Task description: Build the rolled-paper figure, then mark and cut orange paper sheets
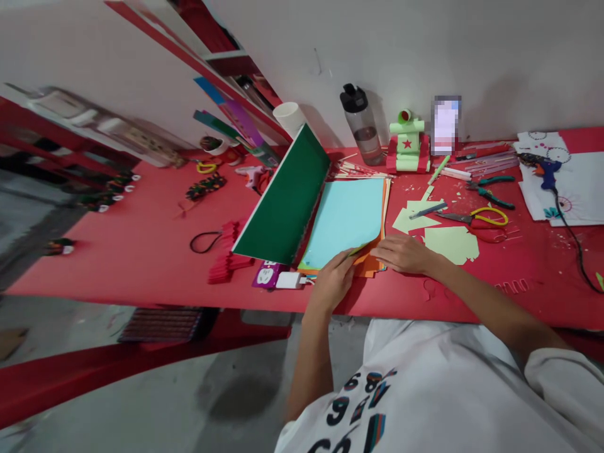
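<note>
Both our left hand point(334, 280) and right hand point(402, 253) seem to leaf through the paper point(348, 211), pinching or not we cannot tell; parting 1 sheet likely calls for a light touch.

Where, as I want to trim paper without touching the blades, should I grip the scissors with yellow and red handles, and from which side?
I'd take the yellow and red handles from above and the right, fingers through the loops. The scissors lie on the red tabletop, blades pointing left, handles spread toward the right.
</note>
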`<action>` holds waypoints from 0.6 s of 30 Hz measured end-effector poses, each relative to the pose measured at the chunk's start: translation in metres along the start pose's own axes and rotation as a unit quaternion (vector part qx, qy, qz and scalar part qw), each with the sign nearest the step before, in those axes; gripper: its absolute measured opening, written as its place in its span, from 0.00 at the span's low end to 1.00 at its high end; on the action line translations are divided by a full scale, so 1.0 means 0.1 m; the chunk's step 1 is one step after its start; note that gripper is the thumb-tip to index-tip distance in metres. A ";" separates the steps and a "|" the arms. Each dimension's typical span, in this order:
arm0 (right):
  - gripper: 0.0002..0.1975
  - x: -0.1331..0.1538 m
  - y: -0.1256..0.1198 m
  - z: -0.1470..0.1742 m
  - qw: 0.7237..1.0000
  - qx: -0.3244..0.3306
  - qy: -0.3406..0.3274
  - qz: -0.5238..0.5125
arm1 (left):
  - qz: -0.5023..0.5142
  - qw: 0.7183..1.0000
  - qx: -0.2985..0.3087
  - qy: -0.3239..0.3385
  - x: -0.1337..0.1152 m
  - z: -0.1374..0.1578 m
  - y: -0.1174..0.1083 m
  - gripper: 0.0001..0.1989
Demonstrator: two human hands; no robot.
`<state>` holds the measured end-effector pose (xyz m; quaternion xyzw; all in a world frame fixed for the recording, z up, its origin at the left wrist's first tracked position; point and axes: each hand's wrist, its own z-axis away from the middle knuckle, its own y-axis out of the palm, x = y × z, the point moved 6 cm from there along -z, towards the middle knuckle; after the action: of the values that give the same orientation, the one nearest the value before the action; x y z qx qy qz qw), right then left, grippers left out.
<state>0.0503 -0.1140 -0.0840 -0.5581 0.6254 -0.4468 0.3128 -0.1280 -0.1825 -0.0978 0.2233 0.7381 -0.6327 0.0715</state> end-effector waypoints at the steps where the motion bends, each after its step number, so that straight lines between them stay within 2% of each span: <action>1: 0.16 0.00 0.01 -0.03 1.000 -0.008 0.012 0.000 | 0.003 1.000 -0.007 0.006 -0.01 0.00 -0.01 0.22; 3: 0.16 0.01 0.05 -0.08 0.999 -0.001 0.033 0.008 | 0.008 1.000 -0.021 0.010 -0.03 0.00 -0.02 0.21; 7: 0.13 -0.01 0.13 -0.17 0.994 0.067 0.080 0.027 | 0.024 0.999 -0.038 -0.006 0.03 0.02 -0.02 0.19; 10: 0.13 -0.04 0.07 -0.19 0.990 0.096 0.100 0.033 | 0.038 0.998 -0.035 -0.030 0.11 0.04 -0.01 0.25; 15: 0.15 -0.08 -0.23 -0.08 0.988 0.116 0.094 0.031 | 0.063 0.992 -0.062 -0.093 0.25 0.05 -0.07 0.29; 18: 0.13 -0.16 -0.55 0.08 0.993 0.069 0.090 0.013 | 0.060 0.992 -0.071 -0.089 0.25 0.03 -0.08 0.28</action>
<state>0.0835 -0.0994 -0.0393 -0.4846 0.6254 -0.5334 0.2990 -0.1544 -0.1802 -0.1010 0.2041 0.7572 -0.5904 0.1908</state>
